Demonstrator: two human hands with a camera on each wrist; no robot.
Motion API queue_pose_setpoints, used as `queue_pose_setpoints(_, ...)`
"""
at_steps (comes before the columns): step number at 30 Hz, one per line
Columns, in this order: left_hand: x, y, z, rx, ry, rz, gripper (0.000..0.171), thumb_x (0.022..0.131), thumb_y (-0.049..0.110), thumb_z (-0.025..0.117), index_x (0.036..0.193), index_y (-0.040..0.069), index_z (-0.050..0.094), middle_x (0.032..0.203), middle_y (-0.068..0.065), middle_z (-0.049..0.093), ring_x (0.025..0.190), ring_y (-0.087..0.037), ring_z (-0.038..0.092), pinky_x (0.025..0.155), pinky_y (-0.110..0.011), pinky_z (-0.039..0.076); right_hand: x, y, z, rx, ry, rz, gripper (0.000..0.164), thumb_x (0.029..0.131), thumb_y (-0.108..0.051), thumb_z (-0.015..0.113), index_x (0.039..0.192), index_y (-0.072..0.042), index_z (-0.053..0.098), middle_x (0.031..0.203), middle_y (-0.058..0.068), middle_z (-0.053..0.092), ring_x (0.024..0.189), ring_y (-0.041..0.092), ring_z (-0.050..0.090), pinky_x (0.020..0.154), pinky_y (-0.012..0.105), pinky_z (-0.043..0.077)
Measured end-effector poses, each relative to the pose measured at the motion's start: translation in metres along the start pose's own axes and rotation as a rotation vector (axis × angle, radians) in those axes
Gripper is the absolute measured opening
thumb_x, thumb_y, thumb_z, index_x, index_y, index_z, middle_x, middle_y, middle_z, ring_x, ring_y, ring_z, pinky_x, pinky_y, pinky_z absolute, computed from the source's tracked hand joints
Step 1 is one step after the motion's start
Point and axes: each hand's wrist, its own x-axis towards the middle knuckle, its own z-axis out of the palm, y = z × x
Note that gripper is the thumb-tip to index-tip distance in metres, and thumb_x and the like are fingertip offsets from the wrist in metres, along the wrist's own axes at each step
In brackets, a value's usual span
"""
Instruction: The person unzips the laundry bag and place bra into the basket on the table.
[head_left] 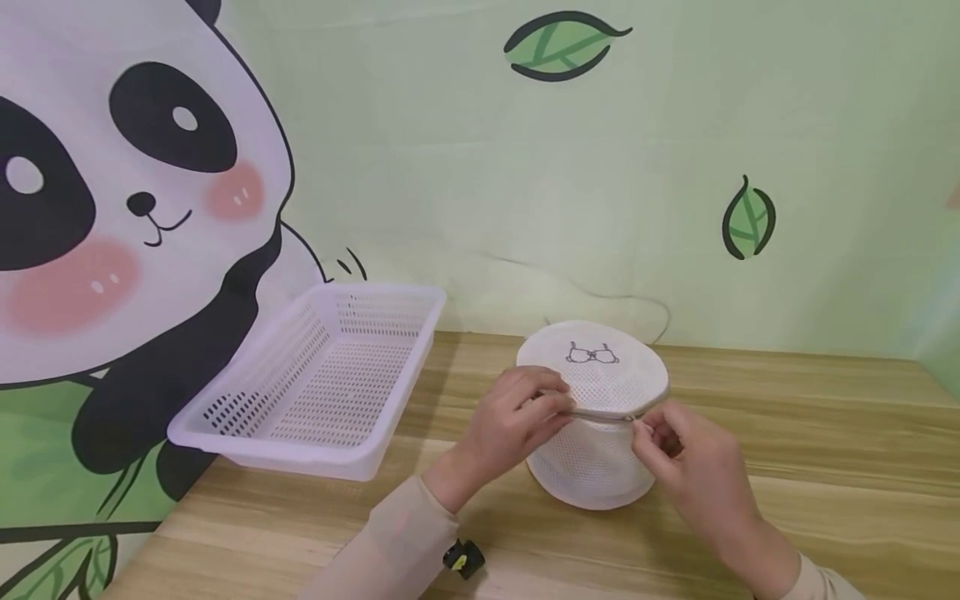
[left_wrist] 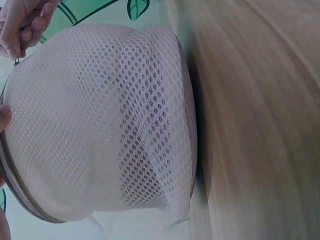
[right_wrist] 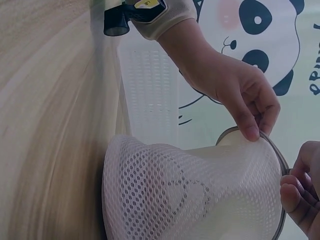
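Observation:
A round white mesh laundry bag [head_left: 588, 475] stands upright on the table, with a drawing of a bra on its lid [head_left: 600, 371]. A grey zipper [left_wrist: 20, 187] runs round the lid's edge. My left hand [head_left: 513, 417] pinches the near left part of this rim, its thumb [right_wrist: 247, 127] on the mesh side below the zipper. On the right, my right hand [head_left: 701, 471] pinches the small zipper pull [left_wrist: 16, 62] between thumb and fingers. In the right wrist view, my right hand [right_wrist: 302, 192] is partly cut off by the frame's edge.
A white perforated plastic basket [head_left: 300, 457] sits left of the bag on the wooden table [head_left: 825, 433]. Behind stands a green wall [head_left: 420, 167] printed with a panda and leaves. A thin cord [head_left: 600, 295] runs along the wall behind the bag. A black device [head_left: 465, 558] shows at the left sleeve.

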Motion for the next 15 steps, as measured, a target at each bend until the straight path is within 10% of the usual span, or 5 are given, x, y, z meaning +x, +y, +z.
queue_pose_setpoints(15,-0.0025,-0.0074,-0.0030,0.066,-0.027,0.012,0.012,0.084,0.020,0.073,0.089,0.010,0.069,0.098,-0.003,0.067,0.099,-0.017,0.064,0.094,-0.027,0.050,0.0013,0.0004,-0.0015,-0.011,0.002,-0.005,0.020,0.070,0.006,0.068,0.068,-0.009,0.056,0.059,-0.006,0.053,0.057,-0.006,0.044,0.049,0.006,0.040)
